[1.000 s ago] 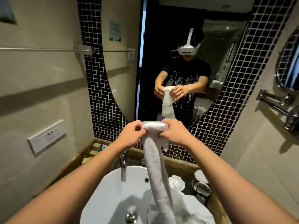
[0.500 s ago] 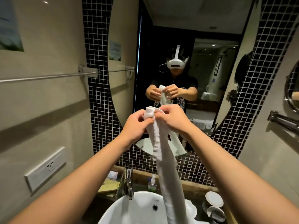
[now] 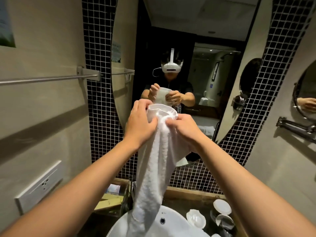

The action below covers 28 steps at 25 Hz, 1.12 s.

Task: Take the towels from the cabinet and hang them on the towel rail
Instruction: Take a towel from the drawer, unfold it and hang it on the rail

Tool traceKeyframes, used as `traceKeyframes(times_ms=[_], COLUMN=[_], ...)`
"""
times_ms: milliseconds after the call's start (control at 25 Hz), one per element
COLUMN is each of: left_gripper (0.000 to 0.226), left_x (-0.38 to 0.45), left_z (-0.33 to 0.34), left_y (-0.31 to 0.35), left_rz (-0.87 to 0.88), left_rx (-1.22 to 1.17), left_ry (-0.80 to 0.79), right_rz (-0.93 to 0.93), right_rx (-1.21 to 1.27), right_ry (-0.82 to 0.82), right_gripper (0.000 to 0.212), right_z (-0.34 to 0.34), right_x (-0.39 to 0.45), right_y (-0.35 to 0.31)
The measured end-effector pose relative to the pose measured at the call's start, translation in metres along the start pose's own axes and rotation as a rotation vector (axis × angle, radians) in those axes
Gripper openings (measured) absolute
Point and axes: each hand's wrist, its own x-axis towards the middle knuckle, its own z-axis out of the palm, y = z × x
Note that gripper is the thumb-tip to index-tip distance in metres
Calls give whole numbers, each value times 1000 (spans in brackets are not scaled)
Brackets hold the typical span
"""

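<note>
A white towel hangs in a long bunched strip in front of me, its lower end reaching down to the basin. My left hand and my right hand both grip its top edge, close together, with a fold of cloth bulging between them. The metal towel rail runs along the left wall at about the height of my hands, with nothing on it. The cabinet is out of view.
A white basin and tap sit below the towel. The oval mirror ahead reflects a person holding the towel. A wall socket is low on the left wall. Cups stand right of the basin; a metal arm juts from the right wall.
My view has tilted up. Both hands have lifted the towel's top higher and spread slightly, opening the fold. The rail now sits lower in view, level with my hands.
</note>
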Motion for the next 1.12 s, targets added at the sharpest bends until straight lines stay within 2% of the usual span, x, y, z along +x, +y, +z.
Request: traceKeyframes(times_ms=[80,120,240,280,440,520,600,720,840,960,1120], left_gripper=[51,52,37,39,43,43,32,32,30,31,40], left_x=[-4,-1,11,15,28,30,29,27,27,31,38], left_z=[-2,-5,-8,-9,-12,-15,-16,-16,-14,-16,-17], left_y=[-3,-4,4,6,7,7,10,11,8,8,13], left_rz=[186,209,55,25,-28,-110,-165,-100,-56,-119,-222], left_rx=[12,-30,-146,-131,-132,-165,-131,-29,27,17,101], left_ry=[-88,-155,-294,-315,-462,-517,-531,-488,-433,-367,-360], right_rz=[-37,-66,-205,-258,-318,-314,-296,-279,-270,-240,-250], right_rx=[-19,-59,-320,-395,-431,-465,-524,-542,-558,-679,-681], right_ry=[-23,-39,-103,-121,-136,-147,-149,-165,-165,-174,-109], right_gripper=[20,21,16,16,16,18,30,41,35,30,9], right_z=[-2,-3,-5,-5,-3,-8,-12,-14,-17,-29,-37], right_x=[-2,-2,7,10,12,14,16,15,14,17,17], right_y=[-8,-11,-13,-13,-12,-10,-7,-3,6,19,24])
